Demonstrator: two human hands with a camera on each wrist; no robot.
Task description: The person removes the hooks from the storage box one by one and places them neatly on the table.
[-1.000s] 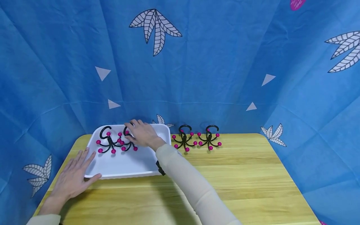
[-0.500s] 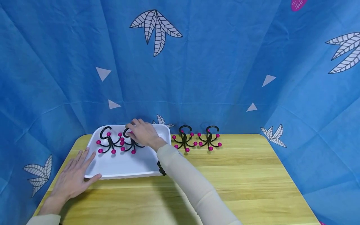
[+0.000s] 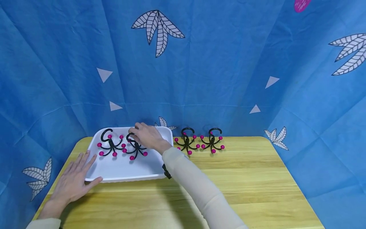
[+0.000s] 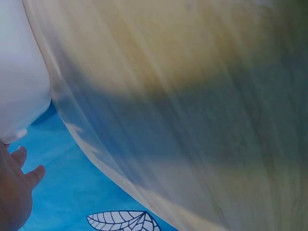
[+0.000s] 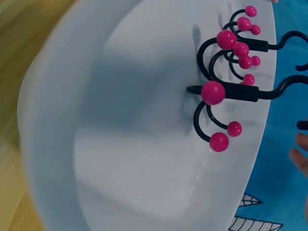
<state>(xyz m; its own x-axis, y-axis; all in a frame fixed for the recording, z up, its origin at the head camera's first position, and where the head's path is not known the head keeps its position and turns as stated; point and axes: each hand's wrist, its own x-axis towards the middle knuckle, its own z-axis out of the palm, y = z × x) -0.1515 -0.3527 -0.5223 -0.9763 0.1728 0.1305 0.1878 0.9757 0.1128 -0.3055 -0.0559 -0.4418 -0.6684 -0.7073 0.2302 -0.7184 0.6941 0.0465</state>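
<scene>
A white tray (image 3: 123, 170) holds two black claw hangers, each with an S-shaped hook and several curved prongs ending in pink balls. The left claw hanger (image 3: 111, 143) lies by the tray's left side. Beside it lies a second claw hanger (image 3: 136, 147), also seen in the right wrist view as the nearer claw hanger (image 5: 240, 91). My right hand (image 3: 148, 135) is over the tray's back, its fingertips (image 5: 299, 161) close to that hanger's hook and apart from it in the wrist view. My left hand (image 3: 73, 179) lies spread against the tray's left front corner.
Two more claw hangers, one (image 3: 186, 143) by the tray's right side and another (image 3: 212, 142) farther right, lie along the table's back edge. The wooden table (image 3: 243, 184) reaches to blue curtains (image 3: 214, 63) at the back and sides. A black buckle (image 3: 166, 171) hangs under my right wrist.
The second claw hanger in the tray has turned and shifted slightly toward the front right, showing more of its prongs. My right hand has moved slightly right; the left hand stays put.
</scene>
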